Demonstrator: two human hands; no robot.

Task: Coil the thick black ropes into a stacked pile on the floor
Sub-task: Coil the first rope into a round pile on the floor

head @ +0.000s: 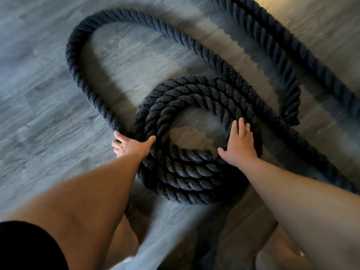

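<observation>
- Black cloth of a sleeve (29, 248) sits in the lower left corner, nearest to us, and two bare forearms reach away from there; we cannot make out the blurred skin-toned shapes beneath them
- Grey wood-grain floor (39, 114) lies under everything
- Just past the forearms we see the coil (187, 178) of thick black twisted rope, lying on the floor in the middle of the view, with several turns wound round a bare patch of floor and some turns seeming to ride on others at the near side
- Its inner rope end (206, 152) points right, close to the right thumb
- Our left hand (130, 147) is at the coil's left edge and grips the loose length (74, 61) where it runs into the coil, with the thumb on the coil side and the fingers on the outer side
- Our right hand (239, 145) is spread flat with straight fingers, pressing on the coil's right side and holding nothing
- Farther out, the loose length climbs from the left hand, arches wide over the coil and comes down on the right, passing just beside the coil's far right edge
- Farthest away, a second rope (280, 45) crosses the upper right corner on a diagonal, well apart from the coil, with warm light on the floor beside it
</observation>
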